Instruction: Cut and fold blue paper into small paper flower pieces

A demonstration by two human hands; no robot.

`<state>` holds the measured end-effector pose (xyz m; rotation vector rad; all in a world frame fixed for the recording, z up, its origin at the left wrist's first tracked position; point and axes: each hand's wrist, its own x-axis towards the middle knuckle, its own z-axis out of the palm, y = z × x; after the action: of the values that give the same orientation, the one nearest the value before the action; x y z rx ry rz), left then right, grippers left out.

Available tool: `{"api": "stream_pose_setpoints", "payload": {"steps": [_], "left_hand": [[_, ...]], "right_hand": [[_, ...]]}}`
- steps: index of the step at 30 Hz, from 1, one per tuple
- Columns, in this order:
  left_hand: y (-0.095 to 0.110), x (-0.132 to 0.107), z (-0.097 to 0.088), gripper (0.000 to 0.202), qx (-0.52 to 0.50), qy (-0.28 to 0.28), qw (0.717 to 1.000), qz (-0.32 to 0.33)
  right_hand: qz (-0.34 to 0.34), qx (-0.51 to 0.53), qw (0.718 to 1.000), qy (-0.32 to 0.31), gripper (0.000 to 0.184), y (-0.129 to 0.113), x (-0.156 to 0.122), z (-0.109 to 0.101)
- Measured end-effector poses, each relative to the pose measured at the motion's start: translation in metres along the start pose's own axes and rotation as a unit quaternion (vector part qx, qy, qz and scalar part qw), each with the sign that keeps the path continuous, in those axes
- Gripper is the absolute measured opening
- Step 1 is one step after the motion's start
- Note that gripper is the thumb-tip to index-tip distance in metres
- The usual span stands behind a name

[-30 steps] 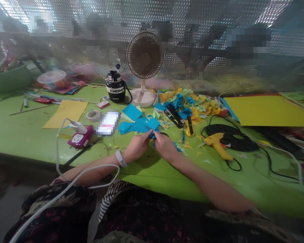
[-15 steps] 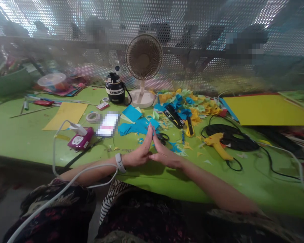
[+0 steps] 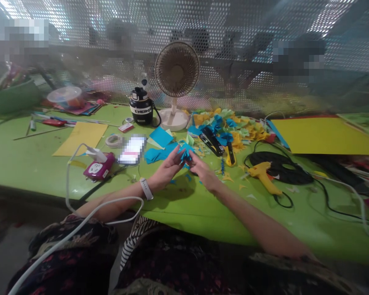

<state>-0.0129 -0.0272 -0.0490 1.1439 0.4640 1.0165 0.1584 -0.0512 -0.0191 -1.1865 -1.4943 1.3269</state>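
A small folded piece of blue paper is pinched between the fingertips of my left hand and my right hand, above the green table. A white band circles my left wrist. Loose blue paper sheets lie just beyond my left hand. Black-handled scissors sit close to my right hand, mostly hidden behind it. Small blue scraps are scattered under my hands.
Beyond my hands lie a heap of blue, yellow and green paper cuttings, a black stapler and a blurred phone. A yellow glue gun rests on the right, near black cables. A desk fan stands behind.
My hands, pressed upright together half a second ago, have parted and now pinch the small blue paper. The scissors are now mostly hidden behind my right hand.
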Motion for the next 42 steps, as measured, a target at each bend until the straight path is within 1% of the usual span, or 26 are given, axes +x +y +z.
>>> {"api": "stream_pose_setpoints", "payload": {"steps": [3, 7, 11, 14, 17, 19, 23, 25, 27, 28, 30, 33, 35, 39, 42], "left_hand": [[0.002, 0.0, 0.0, 0.072, -0.011, 0.034, 0.999, -0.02], [0.005, 0.0, 0.0, 0.052, 0.008, 0.067, 0.997, -0.029], [0.01, 0.001, 0.001, 0.046, 0.054, 0.092, 0.994, -0.038], [0.016, 0.002, 0.003, 0.041, 0.098, 0.111, 0.988, -0.036], [0.02, 0.002, 0.005, 0.032, 0.149, 0.111, 0.982, -0.029], [0.021, 0.002, 0.005, 0.028, 0.18, 0.104, 0.978, -0.022], [0.021, 0.002, 0.004, 0.025, 0.209, 0.095, 0.973, -0.007], [0.021, 0.002, 0.003, 0.024, 0.216, 0.094, 0.972, -0.008], [0.021, 0.002, 0.001, 0.022, 0.222, 0.092, 0.97, -0.013], [0.021, 0.002, 0.0, 0.02, 0.221, 0.092, 0.971, -0.016], [0.022, 0.002, 0.0, 0.02, 0.204, 0.094, 0.974, -0.021], [0.024, 0.003, 0.001, 0.024, 0.161, 0.106, 0.981, -0.034], [0.025, 0.003, 0.001, 0.028, 0.138, 0.116, 0.983, -0.045], [0.028, 0.003, 0.003, 0.031, 0.121, 0.122, 0.984, -0.055], [0.03, 0.003, 0.003, 0.03, 0.123, 0.124, 0.983, -0.06]], "right_hand": [[-0.019, -0.048, 0.998, 0.037, 0.07, 0.002, 0.0, -0.002], [-0.049, -0.136, 0.987, 0.073, 0.057, 0.002, -0.001, -0.005], [-0.063, -0.191, 0.976, 0.084, 0.048, -0.004, -0.004, -0.007], [-0.069, -0.182, 0.977, 0.084, 0.046, -0.009, -0.006, -0.006], [-0.077, -0.162, 0.98, 0.084, 0.047, -0.011, -0.007, -0.004], [-0.084, -0.176, 0.977, 0.09, 0.046, -0.011, -0.008, -0.003], [-0.105, -0.236, 0.958, 0.124, 0.039, -0.01, -0.006, -0.004], [-0.127, -0.255, 0.948, 0.145, 0.04, -0.009, -0.005, -0.006], [-0.156, -0.267, 0.939, 0.152, 0.041, -0.009, -0.005, -0.007], [-0.166, -0.268, 0.937, 0.149, 0.039, -0.009, -0.004, -0.008], [-0.16, -0.249, 0.946, 0.131, 0.035, -0.01, -0.004, -0.008], [-0.11, -0.174, 0.972, 0.111, 0.033, -0.009, -0.003, -0.008], [-0.089, -0.133, 0.982, 0.105, 0.035, -0.008, -0.002, -0.009], [-0.076, -0.105, 0.986, 0.106, 0.038, -0.005, -0.002, -0.009], [-0.059, -0.108, 0.986, 0.115, 0.035, -0.005, -0.002, -0.009]]}}
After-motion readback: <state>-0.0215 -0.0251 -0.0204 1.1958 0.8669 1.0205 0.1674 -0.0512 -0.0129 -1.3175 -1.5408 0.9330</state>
